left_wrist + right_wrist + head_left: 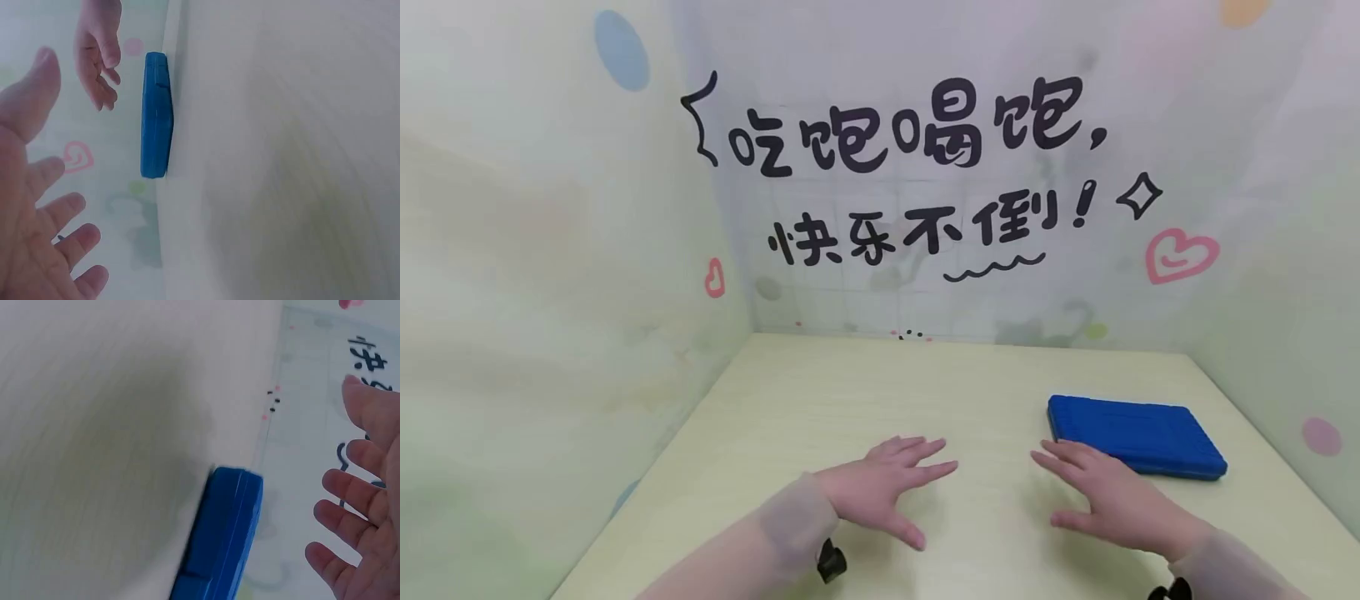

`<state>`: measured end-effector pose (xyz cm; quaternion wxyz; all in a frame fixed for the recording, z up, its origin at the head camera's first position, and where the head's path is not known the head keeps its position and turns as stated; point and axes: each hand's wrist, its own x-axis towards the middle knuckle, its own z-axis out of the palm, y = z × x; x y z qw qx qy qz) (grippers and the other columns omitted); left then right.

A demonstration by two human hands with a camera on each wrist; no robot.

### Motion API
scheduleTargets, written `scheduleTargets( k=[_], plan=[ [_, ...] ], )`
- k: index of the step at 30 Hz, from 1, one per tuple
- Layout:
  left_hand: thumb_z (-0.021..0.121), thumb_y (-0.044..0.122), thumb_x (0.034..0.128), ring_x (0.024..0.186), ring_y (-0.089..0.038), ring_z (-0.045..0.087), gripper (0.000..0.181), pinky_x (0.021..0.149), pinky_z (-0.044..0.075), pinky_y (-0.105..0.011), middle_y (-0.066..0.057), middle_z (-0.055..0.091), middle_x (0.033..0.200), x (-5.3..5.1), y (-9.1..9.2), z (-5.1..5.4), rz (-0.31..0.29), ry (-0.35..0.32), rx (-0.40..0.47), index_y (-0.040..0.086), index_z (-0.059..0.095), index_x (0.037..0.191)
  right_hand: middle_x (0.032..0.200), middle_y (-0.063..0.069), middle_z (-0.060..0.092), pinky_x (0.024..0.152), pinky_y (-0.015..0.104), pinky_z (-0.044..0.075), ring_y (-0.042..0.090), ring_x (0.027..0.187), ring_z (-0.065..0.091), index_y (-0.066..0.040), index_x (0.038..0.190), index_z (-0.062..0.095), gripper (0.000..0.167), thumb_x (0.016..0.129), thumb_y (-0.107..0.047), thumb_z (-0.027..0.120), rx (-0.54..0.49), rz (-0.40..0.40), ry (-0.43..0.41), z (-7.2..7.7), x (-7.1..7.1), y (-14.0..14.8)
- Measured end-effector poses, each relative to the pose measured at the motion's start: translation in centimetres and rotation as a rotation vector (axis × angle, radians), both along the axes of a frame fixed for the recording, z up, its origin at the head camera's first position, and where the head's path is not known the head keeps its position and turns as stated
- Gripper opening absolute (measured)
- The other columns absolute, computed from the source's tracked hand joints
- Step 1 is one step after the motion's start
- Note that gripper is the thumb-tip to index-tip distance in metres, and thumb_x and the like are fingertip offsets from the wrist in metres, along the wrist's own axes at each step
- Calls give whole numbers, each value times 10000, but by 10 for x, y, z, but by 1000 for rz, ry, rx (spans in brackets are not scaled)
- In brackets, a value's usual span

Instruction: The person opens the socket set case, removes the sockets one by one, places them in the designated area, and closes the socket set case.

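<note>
A flat blue case (pixel 1138 433) lies on the right part of the table in the head view; it also shows in the left wrist view (pixel 156 115) and the right wrist view (pixel 222 531). My right hand (pixel 1112 500) is held above the table just in front of the case, fingers spread, and overlaps its near left corner in the head view. My left hand (pixel 880 492) hovers left of centre with its fingers spread and thumb apart, holding nothing. Neither hand holds anything, and a gap separates them.
The pale table (pixel 880 392) meets a back wall (pixel 865 50) with large black lettering. Patterned side walls stand at the left (pixel 550 250) and right (pixel 1292 333). A black strap part (pixel 831 561) sits at the left wrist.
</note>
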<state>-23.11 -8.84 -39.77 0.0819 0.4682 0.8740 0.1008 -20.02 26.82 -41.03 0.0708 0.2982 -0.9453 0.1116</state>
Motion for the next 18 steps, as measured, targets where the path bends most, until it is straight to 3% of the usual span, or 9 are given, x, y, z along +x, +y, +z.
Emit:
scheduleTargets(
  k=[5,10,14,18],
  plan=[
    [567,567,907,1382,-165,319,729,1095,301,-382,49,321,1531,-11,54,-21,155,-217,226,250,317,1514,1271,185,569,885,595,434,420,1160,514,-75,1338,569,560,896,-405,667,-180,-235,-57,-5,-13,42],
    [600,486,922,1167,-86,520,605,922,455,-275,72,484,1398,-16,110,-33,347,-437,433,215,455,1443,1283,307,503,847,638,401,509,1150,458,23,1360,509,603,950,-412,592,-254,-357,-93,-14,-18,84],
    [627,447,915,1064,-65,561,564,835,494,-273,80,548,1329,-20,141,-35,465,-526,528,209,500,1410,1295,358,456,858,663,352,556,1157,398,85,1358,469,618,973,-389,562,-277,-412,-75,-19,-19,108],
    [631,445,911,1045,-80,581,550,824,507,-293,80,562,1310,-23,163,-37,527,-569,565,219,511,1398,1281,393,411,862,697,290,595,1135,345,121,1336,455,622,983,-384,542,-284,-480,-25,-25,-23,128]
  ],
)
